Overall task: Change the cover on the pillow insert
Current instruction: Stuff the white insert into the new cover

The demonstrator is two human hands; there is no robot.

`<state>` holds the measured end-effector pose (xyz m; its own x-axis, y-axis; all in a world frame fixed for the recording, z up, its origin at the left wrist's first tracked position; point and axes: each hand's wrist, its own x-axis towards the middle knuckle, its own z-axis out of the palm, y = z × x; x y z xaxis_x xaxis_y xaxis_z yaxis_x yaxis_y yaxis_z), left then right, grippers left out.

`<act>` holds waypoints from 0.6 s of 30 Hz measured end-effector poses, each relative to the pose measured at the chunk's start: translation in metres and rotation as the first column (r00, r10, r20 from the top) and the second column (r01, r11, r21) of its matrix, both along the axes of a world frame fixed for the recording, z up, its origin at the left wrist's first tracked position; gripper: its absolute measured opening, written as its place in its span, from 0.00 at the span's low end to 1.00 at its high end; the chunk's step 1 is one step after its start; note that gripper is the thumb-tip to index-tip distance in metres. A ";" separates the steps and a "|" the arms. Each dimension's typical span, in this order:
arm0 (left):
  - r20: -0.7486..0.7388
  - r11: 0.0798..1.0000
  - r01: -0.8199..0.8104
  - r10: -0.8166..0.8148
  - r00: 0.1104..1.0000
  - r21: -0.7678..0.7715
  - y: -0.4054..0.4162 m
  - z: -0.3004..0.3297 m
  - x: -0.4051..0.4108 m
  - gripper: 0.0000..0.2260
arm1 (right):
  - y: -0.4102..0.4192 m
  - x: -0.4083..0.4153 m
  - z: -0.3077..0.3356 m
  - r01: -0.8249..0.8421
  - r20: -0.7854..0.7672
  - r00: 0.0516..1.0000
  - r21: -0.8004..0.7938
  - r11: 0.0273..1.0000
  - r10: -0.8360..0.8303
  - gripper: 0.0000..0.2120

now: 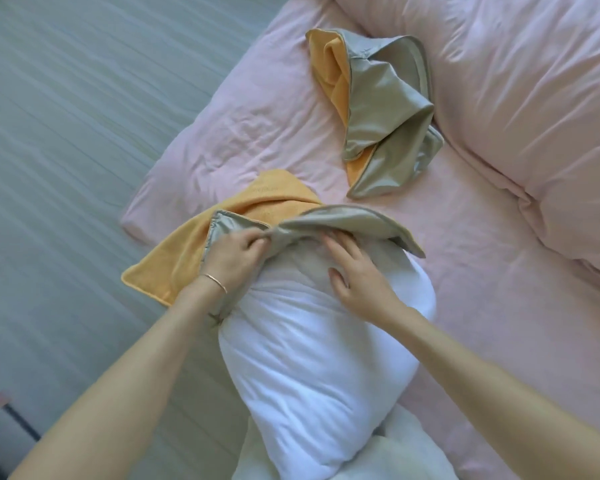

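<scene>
The left hand (234, 252) pinches the cover (343, 221) edge. The right hand (355, 275), fingers spread, presses the white pillow insert (309, 358). At 1 o'clock lies another cover (385, 109).

Pillow insert (312, 341) lies in front of me on bed (482, 306), far end tucked into mouth of cover (257, 216). Cover spreads left and beyond insert. My left hand (234, 251) pinches cover's upper edge at opening; my right hand (355, 271) rests on insert just right of it, fingertips under cover's lip, I think. Second cover (385, 112) lies crumpled farther back, apart. Big pillow (534, 98) at far right, another pillow (257, 126) under both covers.
</scene>
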<state>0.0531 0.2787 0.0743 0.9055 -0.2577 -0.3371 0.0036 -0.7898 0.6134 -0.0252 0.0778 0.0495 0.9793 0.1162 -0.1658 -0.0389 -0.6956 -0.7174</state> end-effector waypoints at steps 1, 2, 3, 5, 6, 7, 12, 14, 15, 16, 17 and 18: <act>-0.141 0.976 -0.130 0.106 0.984 -0.173 0.004 0.006 0.006 0.11 | 0.005 0.010 0.000 -0.009 0.038 0.999 -0.028 1.000 0.011 0.28; -0.290 0.903 -0.279 0.185 0.939 -0.327 0.009 0.011 0.012 0.08 | 0.012 0.023 0.001 -0.017 0.070 0.997 -0.055 0.998 0.021 0.29; -0.412 0.806 -0.428 0.255 0.874 -0.409 0.015 0.010 0.017 0.11 | 0.019 0.038 0.004 -0.033 0.087 0.995 -0.081 0.996 0.040 0.29; -0.576 0.603 -0.683 0.409 0.708 -0.412 0.029 -0.001 0.024 0.15 | 0.034 0.070 0.007 -0.097 0.043 0.994 -0.123 0.988 0.103 0.27; -0.602 0.529 -0.763 0.488 0.632 -0.372 0.037 -0.009 0.026 0.13 | 0.041 0.083 0.006 -0.132 -0.006 0.991 -0.147 0.980 0.133 0.26; -0.590 0.498 -0.806 0.560 0.581 -0.321 0.044 -0.016 0.028 0.12 | 0.047 0.094 0.004 -0.164 -0.047 0.986 -0.183 0.969 0.158 0.24; -0.098 0.535 -0.845 0.842 0.531 0.015 0.086 -0.045 0.034 0.08 | 0.065 0.089 -0.017 -0.267 -0.021 0.963 -0.240 0.933 0.270 0.20; 0.212 0.629 -0.776 0.754 0.621 0.037 0.091 -0.038 0.031 0.07 | 0.066 0.074 -0.026 -0.287 0.007 0.953 -0.283 0.915 0.302 0.21; 0.337 0.726 -0.687 0.654 0.677 -0.029 0.087 -0.032 0.029 0.08 | 0.065 0.069 -0.028 -0.283 0.004 0.954 -0.302 0.910 0.298 0.20; 0.441 0.830 -0.552 0.526 0.727 -0.081 0.079 -0.028 0.024 0.08 | 0.062 0.066 -0.032 -0.264 0.013 0.960 -0.299 0.917 0.281 0.20; 0.506 0.916 -0.392 0.378 0.775 -0.084 0.069 -0.026 0.018 0.07 | 0.059 0.066 -0.034 -0.234 0.027 0.968 -0.275 0.933 0.251 0.19; 0.553 0.972 -0.231 0.219 0.804 -0.048 0.059 -0.030 0.012 0.07 | 0.056 0.068 -0.037 -0.202 0.041 0.975 -0.245 0.948 0.218 0.19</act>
